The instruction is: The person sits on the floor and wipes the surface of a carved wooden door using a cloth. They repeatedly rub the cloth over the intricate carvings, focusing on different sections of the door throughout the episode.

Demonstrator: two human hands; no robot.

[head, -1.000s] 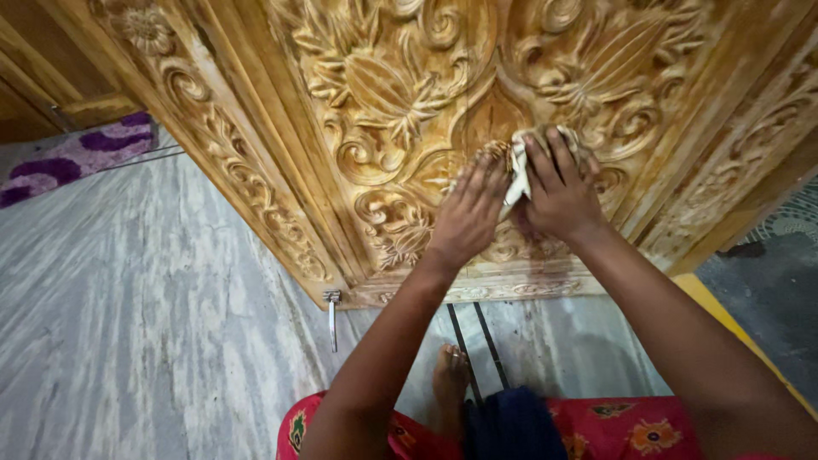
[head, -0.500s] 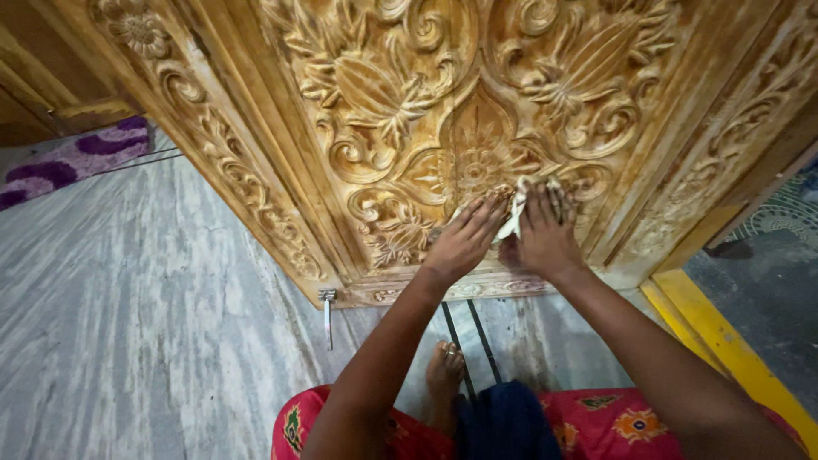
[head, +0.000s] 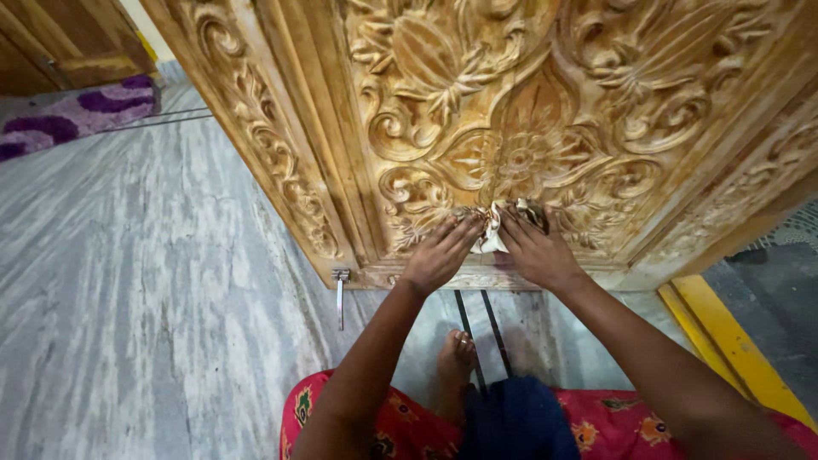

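A: Where do we find the hands?

B: We see both at the lower part of the carved wooden door (head: 528,111). The left hand (head: 439,254) lies flat, palm to the wood, fingers spread and pointing up onto the carving. The right hand (head: 532,251) sits just beside it, fingers pressed against the door over a crumpled pale cloth (head: 492,234).

A: Is the cloth clamped?

B: We see it pinched under the right fingers, with a fold sticking out between the two hands. The left fingertips touch its edge; we cannot tell whether they grip it. The hands are close together, nearly touching.

A: Where is the cloth on the door?

B: We locate it low on the panel, just under the central carved flower, above the bottom rail.

A: What surrounds the work area?

B: We note a grey streaked stone floor (head: 145,281), a metal bolt (head: 340,294) hanging from the door's bottom corner, a bare foot (head: 456,362) below the hands, red flowered fabric (head: 400,426) over the knees, a yellow sill (head: 728,341) at right, and a purple rug (head: 68,115) at far left.
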